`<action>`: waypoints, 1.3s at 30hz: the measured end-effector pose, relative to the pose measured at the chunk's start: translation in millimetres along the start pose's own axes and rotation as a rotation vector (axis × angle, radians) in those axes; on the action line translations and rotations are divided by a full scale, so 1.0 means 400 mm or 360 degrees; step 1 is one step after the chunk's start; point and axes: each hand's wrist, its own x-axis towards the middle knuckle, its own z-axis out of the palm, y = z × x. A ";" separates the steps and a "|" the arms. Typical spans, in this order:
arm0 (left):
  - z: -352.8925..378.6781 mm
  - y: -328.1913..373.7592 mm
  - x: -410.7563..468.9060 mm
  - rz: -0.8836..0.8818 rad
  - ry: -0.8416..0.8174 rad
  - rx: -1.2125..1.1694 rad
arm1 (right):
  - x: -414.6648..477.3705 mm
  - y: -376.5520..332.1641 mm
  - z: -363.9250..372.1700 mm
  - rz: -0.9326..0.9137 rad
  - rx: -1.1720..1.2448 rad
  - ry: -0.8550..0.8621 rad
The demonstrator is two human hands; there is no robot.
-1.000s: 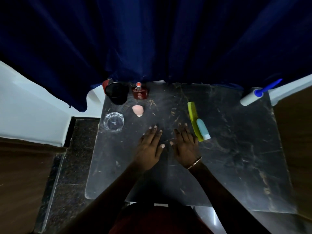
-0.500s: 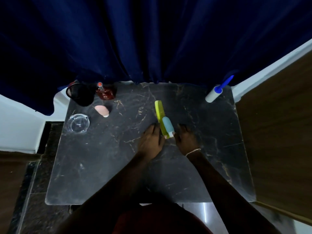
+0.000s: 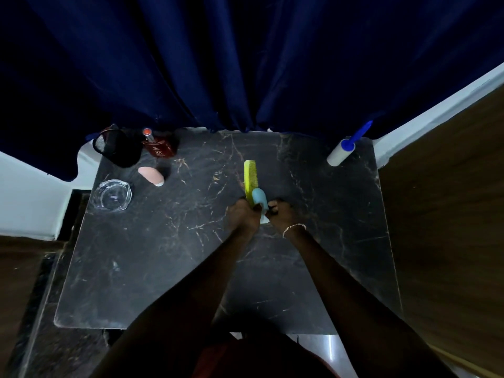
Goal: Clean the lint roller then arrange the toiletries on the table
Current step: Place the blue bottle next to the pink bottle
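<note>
From the left: glass dish [image 3: 112,195] at 9 o'clock, untouched. At centre my left hand [image 3: 243,215] closes on the yellow comb [image 3: 251,177]; long axis runs 12 to 6, free end toward 12. My right hand [image 3: 282,216] pinches the pale blue tube [image 3: 259,198] beside it. I judge the arranging step; next needs placement. Lint roller [image 3: 344,149] at 2 o'clock, handle pointing 1.

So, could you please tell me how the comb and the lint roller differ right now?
The comb is flat and yellow-green; the lint roller is a white cylinder with a blue handle. The comb is mid-table with both hands, left hand and right hand, at its near end; the lint roller lies untouched at the far right corner. Both are long and slim.
</note>
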 end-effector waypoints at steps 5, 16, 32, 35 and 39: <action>0.022 0.005 0.002 -0.0073 -0.0024 -0.0105 | -0.001 0.010 0.013 -0.0012 0.0053 0.0040; -0.032 -0.018 -0.012 0.0009 -0.0059 -0.0692 | -0.031 -0.017 0.020 0.0026 0.0353 0.0235; -0.378 -0.232 -0.022 0.0312 0.0076 -0.0752 | -0.079 -0.285 0.248 -0.0241 0.0401 -0.0002; -0.441 -0.271 -0.012 0.0316 0.0163 -0.0746 | -0.087 -0.345 0.312 -0.0310 0.0288 -0.0009; -0.510 -0.317 0.019 0.0337 0.0276 -0.0663 | -0.092 -0.423 0.393 -0.0414 0.0129 0.0117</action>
